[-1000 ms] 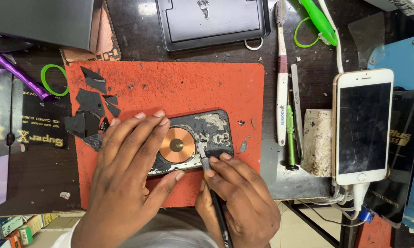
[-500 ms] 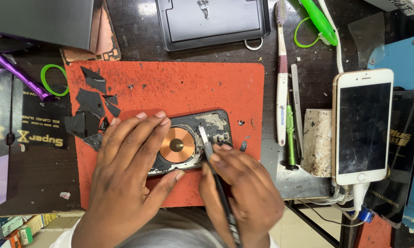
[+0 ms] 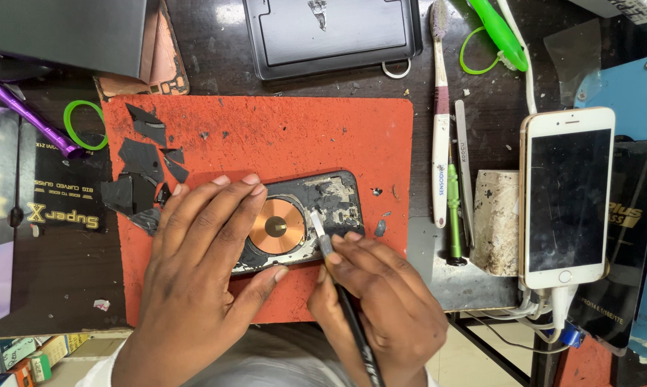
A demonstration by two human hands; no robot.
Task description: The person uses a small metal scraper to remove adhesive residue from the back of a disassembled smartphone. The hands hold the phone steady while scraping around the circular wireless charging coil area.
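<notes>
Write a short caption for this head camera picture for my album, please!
Left hand steadies an opened phone on an orange mat while right hand scrapes with a thin blade tool.

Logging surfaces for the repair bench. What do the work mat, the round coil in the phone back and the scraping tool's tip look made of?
Work mat: likely rubber or silicone, matte orange-red, scuffed and speckled.
Coil: looks like copper, shiny orange-brown ring with fine concentric winding and a dark centre.
Tool tip: probably metal, thin, pale and slightly glossy; the handle in the right hand is dark, material unclear.

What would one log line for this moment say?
left hand: pins opened phone | right hand: holds scraper tool on phone back | base: orange mat
</notes>
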